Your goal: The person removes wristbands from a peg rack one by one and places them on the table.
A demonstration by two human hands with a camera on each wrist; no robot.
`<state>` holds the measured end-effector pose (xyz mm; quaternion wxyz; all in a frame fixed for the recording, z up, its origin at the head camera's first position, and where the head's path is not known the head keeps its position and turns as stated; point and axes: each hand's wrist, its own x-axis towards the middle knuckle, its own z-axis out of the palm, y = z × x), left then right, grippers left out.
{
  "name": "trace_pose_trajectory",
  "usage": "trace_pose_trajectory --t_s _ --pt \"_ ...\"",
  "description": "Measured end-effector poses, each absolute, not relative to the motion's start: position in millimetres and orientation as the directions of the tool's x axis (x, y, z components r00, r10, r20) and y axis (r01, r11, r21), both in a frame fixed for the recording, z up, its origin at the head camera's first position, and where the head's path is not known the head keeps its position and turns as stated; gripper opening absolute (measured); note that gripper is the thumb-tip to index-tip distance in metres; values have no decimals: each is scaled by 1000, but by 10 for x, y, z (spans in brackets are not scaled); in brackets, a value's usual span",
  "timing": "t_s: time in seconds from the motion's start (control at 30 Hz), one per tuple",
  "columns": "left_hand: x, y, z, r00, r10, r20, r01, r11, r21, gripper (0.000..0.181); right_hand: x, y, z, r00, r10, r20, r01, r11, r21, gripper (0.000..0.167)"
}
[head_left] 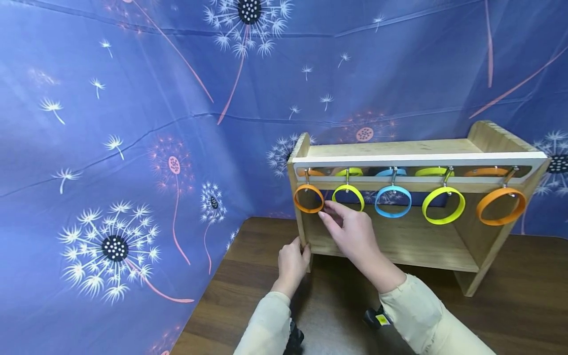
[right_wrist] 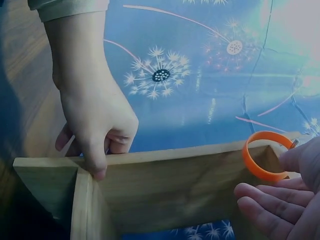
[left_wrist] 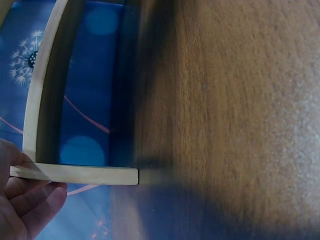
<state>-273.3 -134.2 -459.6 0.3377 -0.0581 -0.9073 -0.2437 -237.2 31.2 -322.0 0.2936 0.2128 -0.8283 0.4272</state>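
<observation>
A small wooden shelf carries a row of coloured rings hanging from metal hooks along its front rail. At the left end hangs an orange ring. My right hand pinches its edge between thumb and fingers; in the right wrist view the thumb overlaps the orange ring, and the other fingers are spread below. Low on the shelf's left side, my left hand grips the side panel, thumb on one face and fingers on the other. A yellow-green ring hangs just beyond my right fingertips.
Farther right hang a blue ring, another yellow-green ring and a second orange ring. The shelf stands on a brown wooden table. A blue dandelion-patterned cloth hangs behind and to the left.
</observation>
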Motion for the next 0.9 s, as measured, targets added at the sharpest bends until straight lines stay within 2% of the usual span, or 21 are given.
trace_pose_trajectory --t_s 0.5,0.9 --pt "-2719 -1327 -4609 -760 -56 647 270 879 393 15 -2435 172 -3181 -768 -22 639 -555 522 -648 33" --pt "-2717 -1341 -4590 -752 -56 657 276 878 391 13 -2491 122 -3163 -770 1 638 -570 448 -689 19"
